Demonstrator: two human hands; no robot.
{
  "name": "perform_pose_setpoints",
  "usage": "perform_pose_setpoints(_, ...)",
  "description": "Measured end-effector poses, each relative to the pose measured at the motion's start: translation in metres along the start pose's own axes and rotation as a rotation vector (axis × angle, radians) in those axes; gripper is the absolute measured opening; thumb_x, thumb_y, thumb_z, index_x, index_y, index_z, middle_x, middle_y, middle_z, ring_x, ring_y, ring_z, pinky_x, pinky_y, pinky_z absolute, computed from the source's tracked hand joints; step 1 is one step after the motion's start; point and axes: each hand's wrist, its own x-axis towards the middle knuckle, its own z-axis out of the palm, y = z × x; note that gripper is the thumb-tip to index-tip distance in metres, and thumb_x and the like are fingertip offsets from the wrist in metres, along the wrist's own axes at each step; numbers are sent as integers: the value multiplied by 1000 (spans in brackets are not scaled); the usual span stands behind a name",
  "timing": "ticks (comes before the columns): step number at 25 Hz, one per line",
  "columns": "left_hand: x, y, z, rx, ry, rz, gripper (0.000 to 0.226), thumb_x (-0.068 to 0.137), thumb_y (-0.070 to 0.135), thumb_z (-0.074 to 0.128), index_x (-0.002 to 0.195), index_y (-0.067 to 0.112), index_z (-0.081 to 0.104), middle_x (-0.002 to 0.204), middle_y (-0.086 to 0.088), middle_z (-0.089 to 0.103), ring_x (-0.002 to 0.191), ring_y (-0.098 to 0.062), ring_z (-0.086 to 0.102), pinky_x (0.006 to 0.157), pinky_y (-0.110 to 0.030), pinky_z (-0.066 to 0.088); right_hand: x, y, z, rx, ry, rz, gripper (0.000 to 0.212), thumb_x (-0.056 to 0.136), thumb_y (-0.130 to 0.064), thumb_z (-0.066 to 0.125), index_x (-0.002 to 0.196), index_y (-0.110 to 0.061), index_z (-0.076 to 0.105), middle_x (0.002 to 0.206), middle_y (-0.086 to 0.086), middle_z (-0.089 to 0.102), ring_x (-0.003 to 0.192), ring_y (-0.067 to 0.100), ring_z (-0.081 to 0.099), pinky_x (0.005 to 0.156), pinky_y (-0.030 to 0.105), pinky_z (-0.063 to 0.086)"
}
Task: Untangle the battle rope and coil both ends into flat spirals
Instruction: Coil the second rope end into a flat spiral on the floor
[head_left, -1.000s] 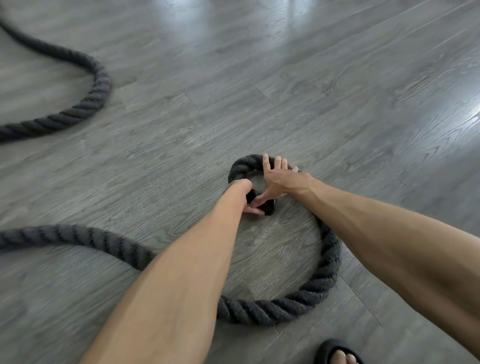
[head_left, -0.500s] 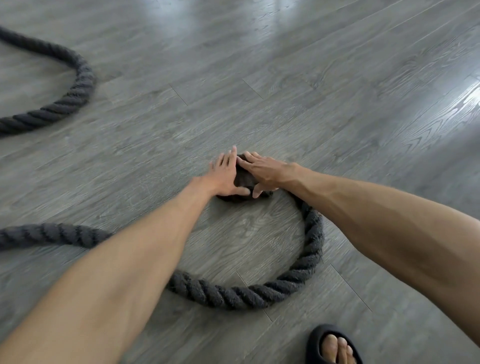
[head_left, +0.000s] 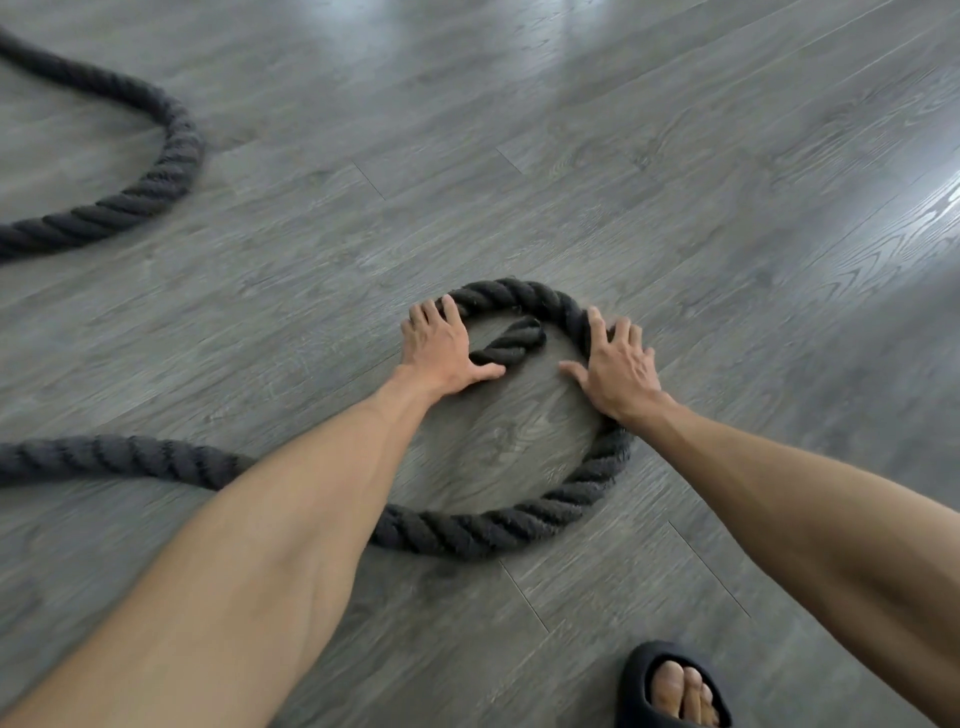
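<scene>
Dark twisted battle rope (head_left: 519, 530) in 1 loose loop under left hand (head_left: 439, 349) and right hand (head_left: 619, 371), both flat

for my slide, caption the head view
Left hand and right hand press a battle rope loop onto the floor

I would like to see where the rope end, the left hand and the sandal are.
rope end (head_left: 514, 340), head view, on the twisted strands near the tip.
left hand (head_left: 439, 353), head view, on the back of the hand.
sandal (head_left: 635, 680), head view, on its black upper band.
</scene>
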Motion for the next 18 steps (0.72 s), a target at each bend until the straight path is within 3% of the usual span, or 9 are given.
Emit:
perform_pose_setpoints(2, -3, 7, 5, -7, 71, -79, 132, 57, 90, 58, 144, -3, 27, 133, -26, 40, 117, -39, 41, 99, -46, 37, 3, -13, 1, 80, 19, 45, 74, 97, -48, 55, 154, -13, 25, 140, 26, 38, 132, 44, 38, 104, 55, 40)
perform_pose_setpoints(4, -5, 16, 2, -40, 121, -179, 124, 54, 88, 61, 134, -3, 36, 127, -23, 45, 110, -36, 45, 93, -45, 39, 13, -33, -3, 161, -12, 110, 66, 98, -51, 50, 146, -10, 34, 138, 25, 41, 132, 43, 40, 103, 55, 41)
perform_pose_setpoints(7, -10, 28, -1, -81, 130, -312, 119, 53, 85, 67, 128, -3, 40, 124, -21, 47, 107, -35, 47, 90, -43, 40, 25, -62, -11, 226, -85, 284, 94, 89, -75, 45, 147, -3, 32, 147, 26, 35, 138, 42, 34, 107, 58, 35)
perform_pose_setpoints(10, -22, 41, 1, -136, 110, -377, 113, 57, 86, 63, 125, -1, 37, 124, -19, 43, 105, -34, 47, 88, -42, 41, 32, -89, -14, 191, -163, 421, 127, 72, -91, 49, 153, 2, 19, 152, 26, 29, 139, 42, 29, 107, 62, 30)
perform_pose_setpoints(13, -25, 51, -1, -150, 44, -399, 107, 61, 84, 62, 123, 2, 34, 126, -18, 40, 107, -34, 46, 87, -40, 40, 37, -105, -9, 100, -202, 437, 137, 67, -80, 69, 155, 3, 6, 154, 27, 24, 140, 44, 25, 107, 67, 29)
perform_pose_setpoints(16, -17, 46, -16, -193, -117, -405, 103, 69, 76, 67, 130, 2, 29, 131, -18, 42, 117, -33, 50, 88, -38, 42, 43, -104, -6, 109, -152, 379, 115, 71, -56, 80, 151, 0, 19, 149, 25, 32, 137, 43, 30, 107, 65, 31)
perform_pose_setpoints(18, -8, 33, -25, -219, -186, -360, 87, 81, 59, 68, 136, 2, 30, 136, -17, 49, 123, -34, 52, 90, -39, 44, 46, -97, -6, 68, -125, 208, 97, 76, -46, 78, 147, -4, 26, 145, 23, 36, 136, 41, 34, 107, 60, 34)
